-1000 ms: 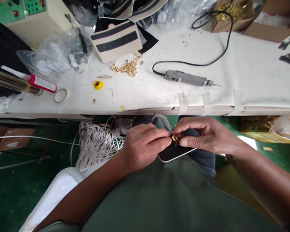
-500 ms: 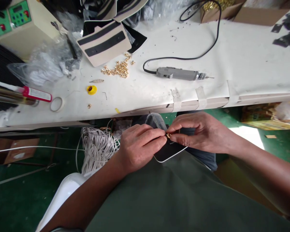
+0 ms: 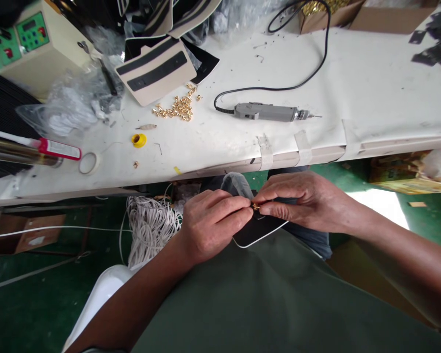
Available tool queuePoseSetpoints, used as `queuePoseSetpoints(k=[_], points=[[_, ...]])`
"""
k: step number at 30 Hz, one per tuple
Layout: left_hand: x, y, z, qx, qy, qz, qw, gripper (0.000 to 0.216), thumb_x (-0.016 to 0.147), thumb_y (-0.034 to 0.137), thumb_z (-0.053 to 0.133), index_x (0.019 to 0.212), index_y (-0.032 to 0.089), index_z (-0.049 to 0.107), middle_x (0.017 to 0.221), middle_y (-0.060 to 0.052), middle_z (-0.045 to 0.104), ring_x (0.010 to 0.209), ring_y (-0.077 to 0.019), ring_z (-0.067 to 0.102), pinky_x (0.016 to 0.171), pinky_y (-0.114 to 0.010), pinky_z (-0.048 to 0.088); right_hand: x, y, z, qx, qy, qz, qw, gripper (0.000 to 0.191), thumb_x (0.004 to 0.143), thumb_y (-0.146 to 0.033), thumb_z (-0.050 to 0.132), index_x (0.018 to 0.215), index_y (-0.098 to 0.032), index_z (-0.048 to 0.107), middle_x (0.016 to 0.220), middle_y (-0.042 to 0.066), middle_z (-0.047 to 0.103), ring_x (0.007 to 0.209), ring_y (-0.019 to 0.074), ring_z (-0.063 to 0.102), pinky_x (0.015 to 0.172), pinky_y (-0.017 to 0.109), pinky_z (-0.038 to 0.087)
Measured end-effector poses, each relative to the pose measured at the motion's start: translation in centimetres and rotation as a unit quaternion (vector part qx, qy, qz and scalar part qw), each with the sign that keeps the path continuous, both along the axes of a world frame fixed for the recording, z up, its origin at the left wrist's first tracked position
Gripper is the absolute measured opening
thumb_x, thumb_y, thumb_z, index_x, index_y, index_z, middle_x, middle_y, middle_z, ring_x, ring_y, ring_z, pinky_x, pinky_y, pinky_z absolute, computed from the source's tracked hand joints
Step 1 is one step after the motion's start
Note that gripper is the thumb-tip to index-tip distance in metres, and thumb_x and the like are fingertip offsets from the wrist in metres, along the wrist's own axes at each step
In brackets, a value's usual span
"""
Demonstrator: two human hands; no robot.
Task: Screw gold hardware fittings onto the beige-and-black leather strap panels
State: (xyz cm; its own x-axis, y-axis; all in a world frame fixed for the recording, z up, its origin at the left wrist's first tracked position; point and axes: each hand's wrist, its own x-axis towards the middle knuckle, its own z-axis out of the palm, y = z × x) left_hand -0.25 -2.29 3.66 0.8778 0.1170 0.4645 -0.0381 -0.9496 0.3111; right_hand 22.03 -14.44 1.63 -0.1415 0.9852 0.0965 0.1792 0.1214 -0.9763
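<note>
A black panel with a white edge [image 3: 259, 232] is held just in front of the table's edge, over my lap. My left hand [image 3: 216, 223] is closed on it; the thumb is hidden and the fingertips meet my right hand's. Between thumb and forefinger, my right hand [image 3: 303, 202] pinches a small gold-coloured metal fastener [image 3: 256, 207] against the panel's face. A grey translucent loop of material [image 3: 237, 182] rises behind the panel. On the table lie a pile of similar gold fasteners [image 3: 176, 109] and a grey electric screwdriver [image 3: 266, 112] with its bit pointing right.
A beige panel with black strips [image 3: 156, 71] rests behind the fasteners. At left are a yellow ring-shaped piece [image 3: 138, 140], a tape roll [image 3: 88, 163] and a red-labelled tube [image 3: 61, 148]. A black cable [image 3: 264, 88] loops across the table. White cord [image 3: 150, 228] hangs below.
The view has shifted slightly. My right fingertips have turned the gold fastener a little at the panel; my left hand keeps its hold.
</note>
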Motion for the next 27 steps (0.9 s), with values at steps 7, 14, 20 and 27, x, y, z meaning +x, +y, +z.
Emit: queuePoseSetpoints(k=[7, 14, 20, 27], points=[[0.33, 0.05, 0.45, 0.031, -0.003, -0.009, 0.999, 0.014, 0.094, 0.013, 0.073, 0.103, 0.023, 0.073, 0.103, -0.001, 0.083, 0.085, -0.0156, 0.075, 0.074, -0.03, 0.059, 0.07, -0.06, -0.26, 0.003, -0.03, -0.004, 1.0, 0.026, 0.106, -0.04, 0.063, 0.106, -0.02, 0.079, 0.095, 0.005, 0.077, 0.086, 0.0179, 0.069, 0.075, 0.028, 0.05], [0.22, 0.03, 0.63, 0.03, -0.006, -0.016, 0.999, 0.012, 0.095, 0.014, 0.073, 0.104, 0.022, 0.074, 0.105, -0.002, 0.084, 0.087, -0.017, 0.075, 0.074, -0.032, 0.059, 0.58, -0.03, -0.19, 0.016, -0.015, 0.02, 1.0, 0.023, 0.105, -0.035, 0.064, 0.11, -0.018, 0.078, 0.094, 0.005, 0.075, 0.083, 0.0152, 0.068, 0.073, 0.026, 0.049], [0.33, -0.11, 0.65, 0.027, -0.01, -0.018, 0.999, 0.013, 0.093, 0.014, 0.076, 0.103, 0.022, 0.074, 0.104, -0.002, 0.084, 0.088, -0.0171, 0.076, 0.074, -0.031, 0.059, 0.64, 0.13, -0.32, -0.058, 0.059, 0.006, 0.997, 0.023, 0.096, -0.041, 0.077, 0.099, -0.018, 0.079, 0.09, 0.003, 0.076, 0.08, 0.0152, 0.068, 0.072, 0.025, 0.052], [0.56, -0.18, 0.67, 0.026, -0.008, -0.015, 1.0, 0.014, 0.092, 0.013, 0.077, 0.102, 0.022, 0.074, 0.104, -0.001, 0.084, 0.087, -0.0168, 0.076, 0.074, -0.031, 0.059, 0.71, -0.08, -0.73, -0.08, 0.088, -0.019, 0.993, 0.028, 0.091, -0.047, 0.081, 0.096, -0.019, 0.081, 0.087, 0.003, 0.077, 0.079, 0.0163, 0.068, 0.07, 0.026, 0.052]])
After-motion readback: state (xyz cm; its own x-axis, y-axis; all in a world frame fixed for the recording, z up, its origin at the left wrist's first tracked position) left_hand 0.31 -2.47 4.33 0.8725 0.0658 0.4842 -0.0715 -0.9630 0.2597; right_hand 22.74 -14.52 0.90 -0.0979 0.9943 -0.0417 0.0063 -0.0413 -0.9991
